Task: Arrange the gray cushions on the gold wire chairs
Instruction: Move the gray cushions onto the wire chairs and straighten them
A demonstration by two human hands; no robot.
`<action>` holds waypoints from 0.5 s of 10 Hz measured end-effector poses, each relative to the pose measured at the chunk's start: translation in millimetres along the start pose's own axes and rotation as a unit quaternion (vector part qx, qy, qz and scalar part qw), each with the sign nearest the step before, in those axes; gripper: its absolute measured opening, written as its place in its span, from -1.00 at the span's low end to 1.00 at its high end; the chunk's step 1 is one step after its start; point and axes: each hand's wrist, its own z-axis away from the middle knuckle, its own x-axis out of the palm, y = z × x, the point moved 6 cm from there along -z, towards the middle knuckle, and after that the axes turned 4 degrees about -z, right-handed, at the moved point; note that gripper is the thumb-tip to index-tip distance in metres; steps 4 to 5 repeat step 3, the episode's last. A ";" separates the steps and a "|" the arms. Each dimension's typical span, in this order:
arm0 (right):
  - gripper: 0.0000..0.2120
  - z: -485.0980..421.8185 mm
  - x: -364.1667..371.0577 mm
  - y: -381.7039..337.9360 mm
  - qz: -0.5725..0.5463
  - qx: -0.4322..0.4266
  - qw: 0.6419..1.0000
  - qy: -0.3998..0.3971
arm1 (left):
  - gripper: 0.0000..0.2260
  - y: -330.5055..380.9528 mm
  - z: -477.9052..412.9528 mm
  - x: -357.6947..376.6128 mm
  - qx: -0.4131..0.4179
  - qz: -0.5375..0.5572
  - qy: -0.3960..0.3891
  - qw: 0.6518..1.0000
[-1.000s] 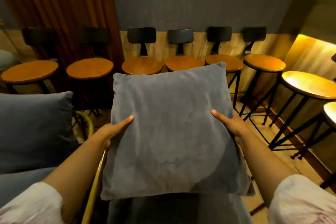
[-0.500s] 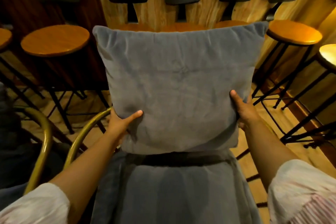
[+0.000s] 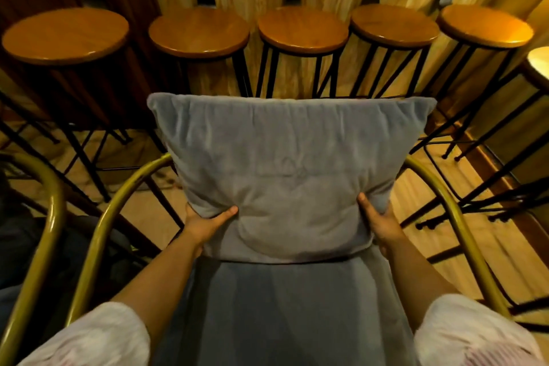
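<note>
Both hands clamped on it, left hand (image 3: 205,224) and right hand (image 3: 378,224) grip the gray cushion (image 3: 288,175) upright at the far end of the gold wire chair (image 3: 98,235), its lower edge touching the gray seat pad (image 3: 285,312).

Single head view, wide-angle, worn on the person's head, pitched steeply forward and down. It sits close over a gold wire chair (image 3: 98,235) whose seat fills the lower centre of the frame, with both forearms entering from the bottom corners. Farther off, a row of round wooden stools (image 3: 303,28) spans the top against the wall. Edges bend from lens distortion.
</note>
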 end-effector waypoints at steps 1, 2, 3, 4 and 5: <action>-0.13 12.1 -1.2 -0.4 0.025 0.019 1.000 0.002 | 0.05 9.0 11.5 -0.4 0.004 0.023 0.016 1.000; -0.30 36.0 -1.7 -7.0 0.043 0.006 0.999 -0.006 | -0.09 13.2 37.3 -4.6 0.021 0.064 0.019 0.998; -0.33 82.6 4.1 -35.3 0.060 -0.007 0.997 -0.039 | -0.28 39.0 81.1 -6.0 0.069 0.062 -0.028 0.995; -0.33 82.6 4.1 -35.3 0.060 -0.007 0.997 -0.039 | -0.28 39.0 81.1 -6.0 0.069 0.062 -0.028 0.995; -0.33 82.6 4.1 -35.3 0.060 -0.007 0.997 -0.039 | -0.28 39.0 81.1 -6.0 0.069 0.062 -0.028 0.995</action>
